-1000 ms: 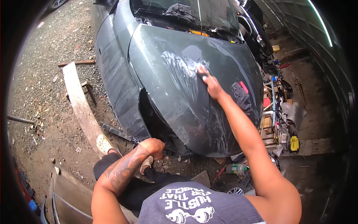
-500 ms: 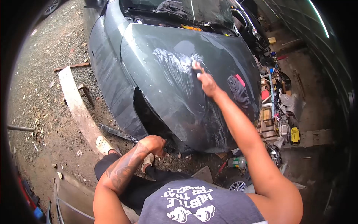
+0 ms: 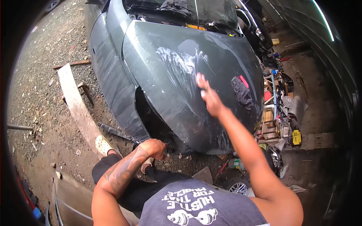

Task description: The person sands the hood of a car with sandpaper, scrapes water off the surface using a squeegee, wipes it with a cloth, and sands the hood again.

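My right hand [image 3: 209, 96] lies over the dark grey-green car hood [image 3: 169, 94] with its fingers stretched out, just below a patch of wet white suds [image 3: 181, 62]. White streaks run down the hood from that patch toward the front edge. Low at the car's front corner, my left hand [image 3: 154, 148] is closed, its fingers curled beside the dark gap of the headlight opening [image 3: 151, 116]. What it grips, if anything, is hidden. A grey cloth [image 3: 241, 94] with a pink piece [image 3: 243, 81] rests on the hood's right side.
A long pale curved panel [image 3: 77, 101] lies on the gravel at the left. To the right are piled parts, a yellow item [image 3: 296, 138] and a wheel [image 3: 238, 187]. A green-labelled bottle [image 3: 235, 163] is near the car's front. Another car [image 3: 254, 26] stands behind.
My right hand has slid down the hood toward me, out of the white suds, and its fingers have straightened. My left hand stays at the front corner.
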`<state>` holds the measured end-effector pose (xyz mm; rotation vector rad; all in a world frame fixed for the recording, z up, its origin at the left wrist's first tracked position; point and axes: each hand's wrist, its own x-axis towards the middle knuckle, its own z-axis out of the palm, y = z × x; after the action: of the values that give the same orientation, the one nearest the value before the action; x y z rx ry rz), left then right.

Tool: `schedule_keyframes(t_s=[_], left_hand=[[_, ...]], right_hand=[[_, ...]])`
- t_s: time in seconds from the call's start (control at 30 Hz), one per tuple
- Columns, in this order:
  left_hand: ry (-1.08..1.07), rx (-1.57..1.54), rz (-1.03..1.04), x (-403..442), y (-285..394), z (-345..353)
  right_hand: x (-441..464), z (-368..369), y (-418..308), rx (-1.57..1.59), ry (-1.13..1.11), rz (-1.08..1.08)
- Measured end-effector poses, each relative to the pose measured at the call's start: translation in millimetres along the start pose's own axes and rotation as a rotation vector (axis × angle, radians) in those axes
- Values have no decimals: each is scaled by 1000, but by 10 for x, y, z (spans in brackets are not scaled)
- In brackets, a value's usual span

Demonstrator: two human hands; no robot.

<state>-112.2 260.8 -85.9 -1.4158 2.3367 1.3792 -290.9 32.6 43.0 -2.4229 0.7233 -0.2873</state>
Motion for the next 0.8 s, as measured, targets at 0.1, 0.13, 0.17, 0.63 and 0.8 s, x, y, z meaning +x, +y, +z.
schedule_keyframes(t_s=[0.1,0.13,0.17,0.63,0.8], left_hand=[[-44,42,-47,-85,-30,-33],[-75,54,-83,-97,-11,-50],[-94,63,-122,-88,1,-82],[-57,47,-86,-73,2,-86],[-43,0,-45,-88,107,-203]], right_hand=[[-317,58,-132,-50,-23,63],[-167,22,-59,-85,-27,29],[165,-88,78,-125,-36,-16],[687,-262,472,-247,-27,-116],[370,-130,246,-119,-23,-52]])
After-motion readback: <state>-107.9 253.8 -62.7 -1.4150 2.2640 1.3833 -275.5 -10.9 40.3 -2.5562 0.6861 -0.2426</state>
